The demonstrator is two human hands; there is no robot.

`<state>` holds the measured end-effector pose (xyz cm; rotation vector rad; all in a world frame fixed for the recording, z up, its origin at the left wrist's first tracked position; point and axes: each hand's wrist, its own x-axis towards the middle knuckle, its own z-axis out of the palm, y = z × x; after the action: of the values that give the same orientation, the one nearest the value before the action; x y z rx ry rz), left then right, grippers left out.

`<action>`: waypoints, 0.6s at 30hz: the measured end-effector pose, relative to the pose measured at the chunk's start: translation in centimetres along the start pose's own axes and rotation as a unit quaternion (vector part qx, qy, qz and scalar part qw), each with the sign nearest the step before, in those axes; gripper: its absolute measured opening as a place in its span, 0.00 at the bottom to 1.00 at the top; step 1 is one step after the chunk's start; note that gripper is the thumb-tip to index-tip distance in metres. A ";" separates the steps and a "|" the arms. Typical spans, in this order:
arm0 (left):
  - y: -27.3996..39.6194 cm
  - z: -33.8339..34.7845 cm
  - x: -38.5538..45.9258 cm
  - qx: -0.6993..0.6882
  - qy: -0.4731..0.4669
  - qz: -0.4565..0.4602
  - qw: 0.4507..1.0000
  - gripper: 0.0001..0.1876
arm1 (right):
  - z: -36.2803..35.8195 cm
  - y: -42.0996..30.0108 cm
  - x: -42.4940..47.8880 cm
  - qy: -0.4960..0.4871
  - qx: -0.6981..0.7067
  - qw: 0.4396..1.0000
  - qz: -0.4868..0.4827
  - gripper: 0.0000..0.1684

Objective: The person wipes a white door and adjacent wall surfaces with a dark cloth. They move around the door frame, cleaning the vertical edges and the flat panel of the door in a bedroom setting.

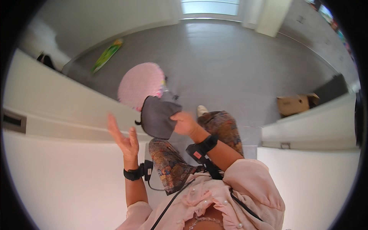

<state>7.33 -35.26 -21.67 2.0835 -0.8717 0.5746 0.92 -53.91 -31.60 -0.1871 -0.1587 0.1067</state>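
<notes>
My right hand (184, 123) grips the right edge of a dark grey fabric piece (159, 118), which has a black trimmed edge and a small black loop at its left. The kind of item cannot be told. My left hand (125, 141) is raised to the left of the fabric, fingers apart and holding nothing; its fingers are blurred. Just beyond the fabric is a round stool-like thing with a pink textured top (141, 83), partly hidden by the fabric and the white door edge. Small dark wheels or feet show at its right.
A green, long flat object (107, 56) lies on the grey floor (224, 63) near the left wall. An opened cardboard box (293, 105) stands at the right by a dark panel. White door frames or panels (72, 97) flank me, and a lit glass door (210, 7) is at the far end.
</notes>
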 end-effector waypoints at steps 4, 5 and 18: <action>2.7 2.7 0.7 -0.357 -0.183 -0.097 0.911 0.40 | 5.9 -0.2 -3.1 0.120 -0.157 0.978 -0.068 0.23; 3.5 2.7 0.9 -0.385 -0.231 -0.093 0.889 0.40 | 8.2 -0.4 -4.1 0.140 -0.175 0.969 -0.098 0.23; 8.2 4.5 1.1 -0.314 -0.514 0.029 0.797 0.24 | 28.8 -0.3 -25.0 0.545 -0.568 0.159 -0.596 0.30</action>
<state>2.43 -43.05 -19.54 1.6215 -1.4544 -0.8604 -28.43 -52.15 -7.24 -1.5807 1.2489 -1.9167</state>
